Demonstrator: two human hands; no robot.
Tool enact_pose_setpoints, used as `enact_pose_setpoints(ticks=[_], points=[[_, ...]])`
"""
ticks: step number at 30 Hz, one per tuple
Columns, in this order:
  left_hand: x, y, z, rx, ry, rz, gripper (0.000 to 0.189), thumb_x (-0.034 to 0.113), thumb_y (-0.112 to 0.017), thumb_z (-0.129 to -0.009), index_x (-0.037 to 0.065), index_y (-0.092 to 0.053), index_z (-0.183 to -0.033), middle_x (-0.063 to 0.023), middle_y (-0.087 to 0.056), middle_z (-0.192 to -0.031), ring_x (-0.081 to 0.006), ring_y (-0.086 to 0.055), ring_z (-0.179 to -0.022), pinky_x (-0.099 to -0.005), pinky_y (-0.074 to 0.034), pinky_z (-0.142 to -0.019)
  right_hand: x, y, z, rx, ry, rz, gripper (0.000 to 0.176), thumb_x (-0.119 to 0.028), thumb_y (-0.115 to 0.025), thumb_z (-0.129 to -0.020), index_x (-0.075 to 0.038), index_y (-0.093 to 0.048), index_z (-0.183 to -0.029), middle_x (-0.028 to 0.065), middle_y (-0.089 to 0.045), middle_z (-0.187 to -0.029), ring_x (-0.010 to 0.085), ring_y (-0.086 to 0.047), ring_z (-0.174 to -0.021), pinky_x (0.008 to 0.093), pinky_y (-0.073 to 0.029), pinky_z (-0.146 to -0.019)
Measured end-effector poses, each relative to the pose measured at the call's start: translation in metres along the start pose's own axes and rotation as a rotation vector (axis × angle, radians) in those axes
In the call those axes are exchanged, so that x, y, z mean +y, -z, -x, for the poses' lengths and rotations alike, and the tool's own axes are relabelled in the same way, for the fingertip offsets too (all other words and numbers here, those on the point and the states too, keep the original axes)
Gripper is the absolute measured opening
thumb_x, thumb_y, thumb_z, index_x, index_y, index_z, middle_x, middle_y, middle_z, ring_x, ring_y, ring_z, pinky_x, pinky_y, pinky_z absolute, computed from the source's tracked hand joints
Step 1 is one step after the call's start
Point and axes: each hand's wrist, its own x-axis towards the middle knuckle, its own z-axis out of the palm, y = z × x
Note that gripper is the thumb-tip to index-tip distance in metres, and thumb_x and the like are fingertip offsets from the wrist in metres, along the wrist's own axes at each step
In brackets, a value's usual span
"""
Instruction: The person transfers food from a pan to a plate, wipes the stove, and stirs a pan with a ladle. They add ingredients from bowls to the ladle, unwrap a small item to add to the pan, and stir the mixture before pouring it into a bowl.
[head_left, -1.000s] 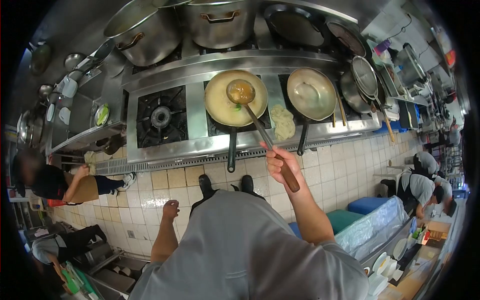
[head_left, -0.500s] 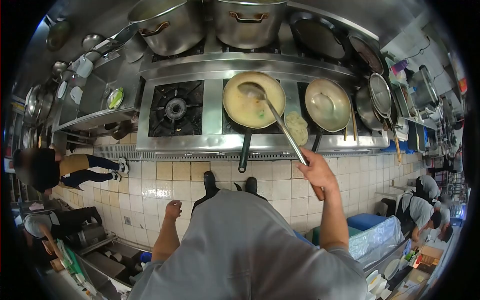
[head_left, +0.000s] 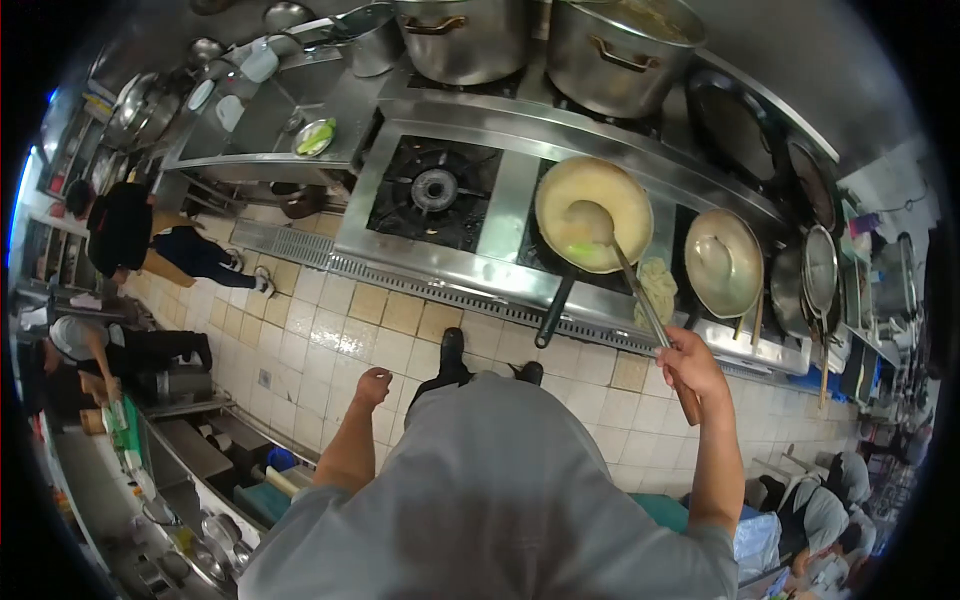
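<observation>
My right hand (head_left: 692, 366) is wrapped round the wooden-ended handle of a long metal ladle (head_left: 638, 285). The ladle's bowl rests in pale yellow liquid in a round pan (head_left: 568, 180), beside a green piece (head_left: 582, 249). The pan's dark handle (head_left: 556, 312) points toward me and no hand touches it. A crumpled pale cloth (head_left: 657, 284) lies right of the pan, under the ladle's shaft. My left hand (head_left: 373, 386) hangs over the floor with curled fingers; whether anything is in them is too small to tell.
An unused burner (head_left: 434, 190) is left of the pan; a second pan (head_left: 724, 263) stands right. Large pots (head_left: 620, 70) stand behind. A small dish with green pieces (head_left: 315, 137) is on the left counter. People (head_left: 122, 232) are at far left and at lower right.
The view has turned, so the stove now appears tilted and farther right. The ladle's bowl has moved from the pan's upper part to its lower middle, next to the green piece.
</observation>
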Motion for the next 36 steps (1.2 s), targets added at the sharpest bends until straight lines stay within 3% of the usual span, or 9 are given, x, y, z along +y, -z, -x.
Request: enact_pose_setpoints(ticks=[4,8,10,14,19,21,25,31,36], points=[[-0.007,-0.004,0.002,-0.033,0.039,-0.004,0.037,0.030,-0.064,-0.090,0.009,-0.062,-0.120,-0.0073,-0.066,-0.097,-0.0218,-0.066,-0.077,-0.0360,-0.053,-0.059,-0.008,0.002,0.009,-0.028,-0.136,-0.358,0.025,-0.011,-0.058,-0.092,0.002,-0.059,-0.113,0.0024,-0.057,-0.074,0.0094,-0.048,-0.049,0.0250,-0.038,-0.042],[-0.018,-0.004,-0.002,-0.040,0.054,-0.031,0.037,0.030,-0.064,-0.090,0.009,-0.062,-0.120,-0.0067,-0.065,-0.096,-0.0220,-0.066,-0.077,-0.0361,-0.053,-0.060,0.011,0.001,-0.004,-0.173,-0.124,-0.774,0.035,-0.012,-0.054,-0.095,0.008,-0.054,-0.125,0.0055,-0.058,-0.078,0.0074,-0.044,-0.049,0.0207,-0.034,-0.037],[-0.014,-0.002,0.003,0.005,0.031,0.015,0.038,0.028,-0.066,-0.090,0.004,-0.064,-0.119,-0.0125,-0.069,-0.085,-0.0191,-0.065,-0.065,-0.0322,-0.050,-0.048,0.011,-0.010,-0.007,-0.270,-0.146,-0.986,0.036,-0.011,-0.054,-0.096,0.008,-0.053,-0.126,0.0052,-0.058,-0.078,0.0075,-0.044,-0.049,0.0213,-0.034,-0.038],[-0.003,0.004,-0.003,-0.009,0.011,0.044,0.038,0.027,-0.066,-0.090,0.003,-0.064,-0.120,-0.0118,-0.068,-0.086,-0.0191,-0.065,-0.065,-0.0312,-0.050,-0.048,-0.008,-0.028,-0.001,-0.090,-0.122,-0.603,0.034,-0.013,-0.055,-0.096,0.006,-0.055,-0.125,0.0043,-0.058,-0.079,0.0081,-0.045,-0.050,0.0225,-0.035,-0.039],[0.021,0.006,-0.003,0.025,-0.066,0.056,0.038,0.025,-0.067,-0.090,0.001,-0.063,-0.119,-0.0117,-0.068,-0.090,-0.0182,-0.064,-0.064,-0.0306,-0.049,-0.046,0.006,-0.026,-0.011,-0.117,-0.114,-0.778,0.024,-0.016,-0.061,-0.093,-0.001,-0.060,-0.112,0.0015,-0.057,-0.075,0.0099,-0.051,-0.053,0.0255,-0.038,-0.045],[0.024,0.004,-0.005,0.022,-0.068,0.076,0.038,0.025,-0.067,-0.090,0.001,-0.063,-0.119,-0.0116,-0.068,-0.090,-0.0182,-0.064,-0.063,-0.0306,-0.048,-0.046,0.018,-0.039,-0.021,-0.011,-0.017,-0.265,0.021,-0.012,-0.060,-0.092,0.001,-0.059,-0.108,0.0035,-0.058,-0.073,0.0127,-0.055,-0.051,0.0287,-0.043,-0.045],[0.018,0.003,-0.008,0.021,-0.055,0.093,0.036,0.025,-0.068,-0.089,0.002,-0.063,-0.117,-0.0107,-0.068,-0.088,-0.0182,-0.064,-0.063,-0.0307,-0.048,-0.045,0.002,-0.051,-0.008,0.208,0.090,0.131,0.020,-0.007,-0.059,-0.091,0.005,-0.056,-0.107,0.0075,-0.058,-0.071,0.0167,-0.060,-0.049,0.0328,-0.047,-0.046],[0.009,0.002,0.000,0.020,0.005,0.031,0.034,0.027,-0.068,-0.090,0.004,-0.064,-0.115,-0.0071,-0.066,-0.082,-0.0173,-0.063,-0.063,-0.0320,-0.049,-0.046,0.010,-0.052,-0.020,0.159,0.131,-0.084,0.025,-0.007,-0.061,-0.090,0.004,-0.057,-0.112,0.0091,-0.060,-0.071,0.0158,-0.058,-0.049,0.0325,-0.047,-0.047],[0.009,-0.005,0.003,0.006,0.004,0.036,0.033,0.025,-0.067,-0.090,0.004,-0.064,-0.115,-0.0063,-0.065,-0.080,-0.0169,-0.062,-0.062,-0.0318,-0.049,-0.046,0.019,-0.064,-0.037,0.170,0.165,0.025,0.032,-0.007,-0.061,-0.090,0.005,-0.057,-0.119,0.0088,-0.062,-0.074,0.0158,-0.057,-0.049,0.0319,-0.046,-0.047]])
